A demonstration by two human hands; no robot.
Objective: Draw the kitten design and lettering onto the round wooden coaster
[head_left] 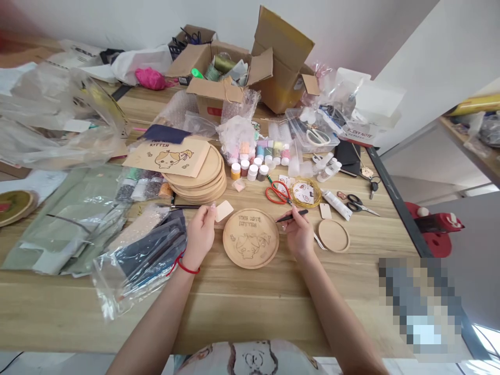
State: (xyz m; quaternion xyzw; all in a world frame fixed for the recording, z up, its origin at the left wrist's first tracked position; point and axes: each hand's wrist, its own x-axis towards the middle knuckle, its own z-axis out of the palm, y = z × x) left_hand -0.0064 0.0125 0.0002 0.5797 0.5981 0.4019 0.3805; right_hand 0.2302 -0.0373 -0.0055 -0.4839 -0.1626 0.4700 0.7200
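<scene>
My left hand [202, 230], a red cord bracelet on its wrist, pinches a small cream card [224, 211] by its left edge. In my right hand [299, 232] is a slim black pen [291, 216], its tip pointing left over the plate's right rim. Between the hands a round wooden plate [230, 245] lies flat on the table, with lettering and a kitten outline drawn on it. Whether the pen tip touches the plate I cannot tell. Right of my right hand lies a smaller round wooden dish [334, 236].
Stacked wooden plates [199, 182] carry a kitten drawing sheet [172, 156]. Several paint jars [253, 171], red-handled scissors [278, 194], gold wire [318, 192] and black scissors [361, 204] lie beyond. Plastic packets [144, 265] are at left; an open cardboard box [219, 91] stands behind.
</scene>
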